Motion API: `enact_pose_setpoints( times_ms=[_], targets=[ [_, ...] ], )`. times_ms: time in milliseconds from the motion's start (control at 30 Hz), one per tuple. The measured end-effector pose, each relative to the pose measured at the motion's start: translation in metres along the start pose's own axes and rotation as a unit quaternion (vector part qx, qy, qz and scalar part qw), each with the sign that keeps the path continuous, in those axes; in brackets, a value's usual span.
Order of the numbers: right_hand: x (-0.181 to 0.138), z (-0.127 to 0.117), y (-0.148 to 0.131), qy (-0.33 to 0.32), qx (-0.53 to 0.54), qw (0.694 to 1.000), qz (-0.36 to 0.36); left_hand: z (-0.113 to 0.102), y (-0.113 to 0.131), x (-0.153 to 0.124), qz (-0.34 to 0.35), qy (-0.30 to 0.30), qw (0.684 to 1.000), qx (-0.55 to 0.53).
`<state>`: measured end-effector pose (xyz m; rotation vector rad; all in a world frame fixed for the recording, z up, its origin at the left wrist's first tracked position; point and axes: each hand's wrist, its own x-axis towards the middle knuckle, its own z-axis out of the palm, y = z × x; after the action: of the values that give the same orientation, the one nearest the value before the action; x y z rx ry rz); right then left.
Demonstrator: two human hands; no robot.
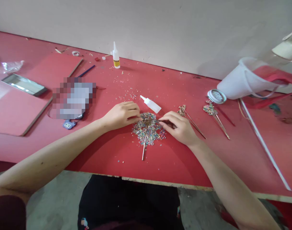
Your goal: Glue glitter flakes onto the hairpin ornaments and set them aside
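Observation:
A metal hairpin (144, 147) lies on a pile of small multicoloured shiny chips (151, 136), its ornate gold head in the pile and its prongs toward me. My left hand (123, 115) is closed, thumb and fingertips pinching the left edge of the hairpin's head. On the other side my right hand (178, 126) pinches a thin dark tool, perhaps tweezers, whose tip points at the head; the fingers hide much of it. Just beyond the pile a white glue bottle (152, 104) lies on its side, nozzle pointing away to the left.
Right of my hand lie a plain gold hairpin (195, 125) and a chip-covered hairpin (210, 110). A white bucket (234, 80) tilts behind a round white lid (217, 96). Another glue bottle (116, 59) stands near the wall. Leftward are a blurred-out item (76, 99) and red boards (18, 111).

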<state>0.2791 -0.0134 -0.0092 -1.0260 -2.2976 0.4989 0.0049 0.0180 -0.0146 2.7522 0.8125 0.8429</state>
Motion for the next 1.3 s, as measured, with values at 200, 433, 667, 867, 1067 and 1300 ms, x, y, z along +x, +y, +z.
enact_pose_setpoints(
  times_ms=[200, 433, 667, 867, 1067, 1300],
  targets=[
    [-0.002, 0.003, -0.004, -0.019, 0.004, 1.0, -0.012, 0.001, -0.001, 0.0, 0.043, -0.031, 0.999, -0.004],
    [-0.002, 0.006, -0.003, -0.028, 0.003, 0.999, -0.024, -0.002, -0.003, 0.0, 0.013, -0.032, 0.999, -0.013],
    [-0.002, 0.01, -0.008, -0.008, -0.012, 0.999, -0.029, -0.001, -0.007, 0.001, -0.061, -0.001, 0.998, -0.03],
    [0.002, 0.016, -0.02, 0.0, -0.067, 0.997, -0.038, -0.002, -0.005, 0.003, -0.029, -0.01, 0.999, -0.026],
    [0.0, 0.016, -0.021, -0.015, -0.093, 0.995, -0.045, -0.001, -0.006, 0.002, -0.028, -0.005, 0.999, -0.043],
    [0.002, 0.021, -0.027, -0.017, -0.1, 0.993, -0.059, 0.0, -0.008, 0.002, -0.035, 0.003, 0.997, -0.074]
  ],
)
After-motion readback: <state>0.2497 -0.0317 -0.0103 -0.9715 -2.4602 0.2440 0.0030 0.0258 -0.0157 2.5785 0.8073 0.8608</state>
